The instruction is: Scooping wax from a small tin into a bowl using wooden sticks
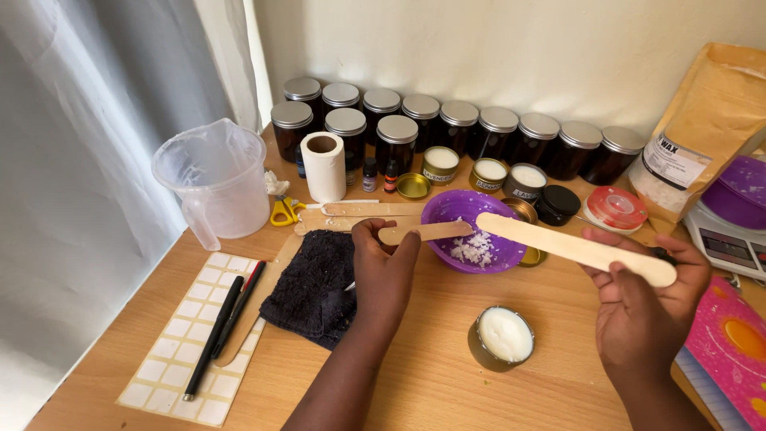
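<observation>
Head view: both hands are raised over the table (447, 375), each with its grip closed on a flat wooden stick.

The left hand (384, 267) pinches the near end of a short wooden stick (427, 232) between thumb and fingertips. The stick's long axis runs almost level, pointing right and slightly away from the person, and its free tip reaches over the rim of the purple bowl (455, 209), above the white wax flakes (475, 249) lying in the bowl's bottom.

The right hand (642, 307) holds the right end of a longer wooden stick (574, 248), fingers curled under it and thumb on top. This stick slants from the hand up and to the left, and its far tip also ends over the bowl, just beside the tip of the short one. The two tips nearly meet above the flakes; whether they touch I cannot tell.

So the bowl lies between the hands, to the right of the left grip and to the left of the right grip; the left hand is the nearer.

A small tin of set white wax (503, 338) stands on the table nearer the person, between the forearms. A dark cloth (311, 287) lies just left of the left hand.
</observation>
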